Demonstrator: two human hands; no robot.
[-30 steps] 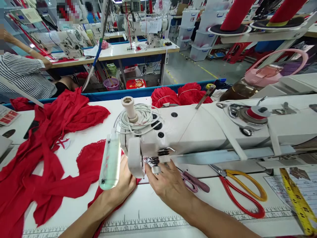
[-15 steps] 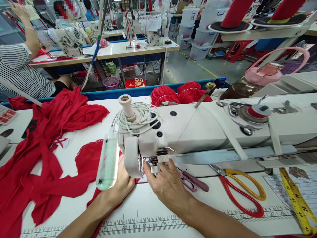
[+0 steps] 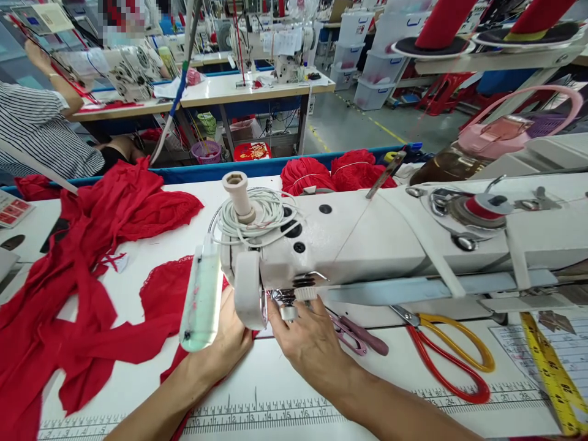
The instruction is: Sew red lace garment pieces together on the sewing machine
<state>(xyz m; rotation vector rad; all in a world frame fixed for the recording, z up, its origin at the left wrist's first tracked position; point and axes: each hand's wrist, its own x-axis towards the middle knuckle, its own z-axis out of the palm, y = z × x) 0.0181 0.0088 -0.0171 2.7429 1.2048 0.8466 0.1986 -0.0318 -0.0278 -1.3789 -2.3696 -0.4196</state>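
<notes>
My left hand (image 3: 229, 324) is curled on red fabric (image 3: 168, 297) at the left of the sewing machine (image 3: 344, 239). A pale green translucent plate (image 3: 201, 306) and the machine's head cover its fingertips. Beside the needle area, my right hand (image 3: 307, 337) has bent fingers reaching in under the head, around the white tension knob (image 3: 305, 293). Its fingertips are hidden, so what they pinch does not show. Red fabric runs beneath my left wrist toward the table's front edge.
Right of my hands lie purple thread snips (image 3: 353, 338), a purple-handled tool (image 3: 371, 339), scissors (image 3: 480, 389) and a yellow tape measure (image 3: 549, 367). A heap of red garments (image 3: 105, 214) covers the left side. Behind the machine are red bundles (image 3: 307, 176) and a pink-lidded bottle (image 3: 498, 131).
Both my hands stay in nearly the same place. The view has shifted slightly. At the far left, a co-worker's raised arm has come down toward their machine.
</notes>
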